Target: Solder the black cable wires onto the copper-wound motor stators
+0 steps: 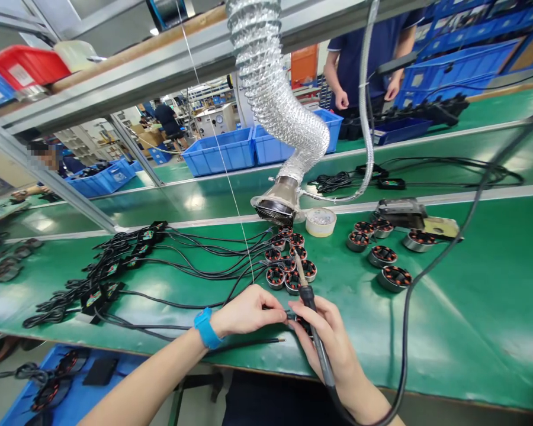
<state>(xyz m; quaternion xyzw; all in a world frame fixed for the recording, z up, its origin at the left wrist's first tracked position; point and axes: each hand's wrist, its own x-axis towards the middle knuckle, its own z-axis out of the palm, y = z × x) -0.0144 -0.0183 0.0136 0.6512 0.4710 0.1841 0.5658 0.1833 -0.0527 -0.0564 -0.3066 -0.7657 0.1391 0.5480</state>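
My right hand (333, 337) is wrapped round a soldering iron (308, 296), its tip pointing up and away over the ring-shaped motor parts (287, 264). The same hand's fingers also touch a small dark part, mostly hidden by them. My left hand (251, 310), with a blue band at the wrist, pinches something small and dark beside the right fingertips; a black cable runs behind that hand. Below it a cable end (273, 341) with bare tips lies on the green table. A thin wire (231, 171) hangs down to the left hand.
A silver exhaust duct (275, 89) ends above the parts, next to a tape roll (320, 222). More round parts (382, 255) sit at the right. Cables with black boards (101, 296) lie left. A blue bin (39, 384) stands lower left. A person (368, 59) stands across.
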